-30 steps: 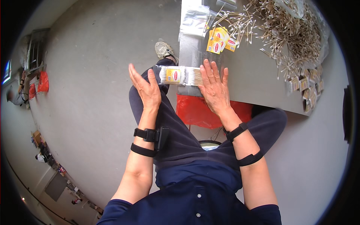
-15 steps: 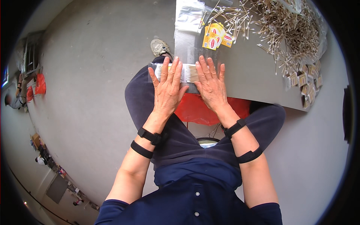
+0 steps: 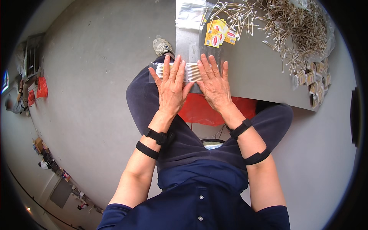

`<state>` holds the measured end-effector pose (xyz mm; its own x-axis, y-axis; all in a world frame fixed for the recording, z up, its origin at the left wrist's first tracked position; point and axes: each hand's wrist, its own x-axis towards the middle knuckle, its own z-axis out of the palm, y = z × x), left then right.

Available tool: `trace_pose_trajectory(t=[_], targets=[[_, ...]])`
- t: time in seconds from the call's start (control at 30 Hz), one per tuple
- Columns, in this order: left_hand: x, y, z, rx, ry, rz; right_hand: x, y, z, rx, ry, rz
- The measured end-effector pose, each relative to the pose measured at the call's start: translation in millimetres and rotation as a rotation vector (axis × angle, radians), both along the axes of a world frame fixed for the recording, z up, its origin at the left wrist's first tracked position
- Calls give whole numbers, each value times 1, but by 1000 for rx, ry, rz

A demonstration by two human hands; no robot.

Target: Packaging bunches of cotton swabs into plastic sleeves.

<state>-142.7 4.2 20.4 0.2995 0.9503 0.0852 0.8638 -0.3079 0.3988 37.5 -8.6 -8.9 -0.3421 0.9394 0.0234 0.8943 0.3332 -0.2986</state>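
A clear plastic packet of cotton swabs (image 3: pixel 193 72) lies crosswise near the front left of the table, its swabs laid in flat rows side by side. My left hand (image 3: pixel 171 86) rests flat over its left part, fingers stretched and slightly spread. Over the right end, my right hand (image 3: pixel 213 82) also lies palm down with its fingers straight. Between the hands some swab sticks and white tips show; the rest is under my fingers. Beyond them are several yellow printed cards (image 3: pixel 215 33) and a stack of clear plastic bags (image 3: pixel 189 14).
Loose swabs (image 3: pixel 239 17) are strewn behind the cards. A large heap of swabs (image 3: pixel 303 32) fills the table's far right, with several filled packets (image 3: pixel 317 82) near the right edge. A red plastic bag (image 3: pixel 201 111) hangs under the table's front edge (image 3: pixel 280 102).
Both hands stay flat on the swab packet, with only a slight shift. The table and its things sit a little farther left and higher in view.
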Motion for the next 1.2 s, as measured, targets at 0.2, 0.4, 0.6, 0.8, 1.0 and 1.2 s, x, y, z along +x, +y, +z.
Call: trace_pose_trajectory(t=[0.2, 0.4, 0.6, 0.8, 1.0, 1.2], targets=[[-3, -10, 5, 168, 58, 17, 0, 1, 0, -6, 2, -3], [2, -10, -6, 264, 119, -33, 0, 2, 2, 4, 19, 6], [3, -5, -7, 270, 164, -86, 1, 2, 3, -6, 30, 3], [2, -1, -6, 277, 219, -115, 2, 2, 2, -9, 50, 11], [-2, 0, -5, 232, 177, -123, 1, 3, 3, -18, 44, 8], [-18, -11, 9, 62, -8, 67, 0, 3, 3, -22, 19, -2]])
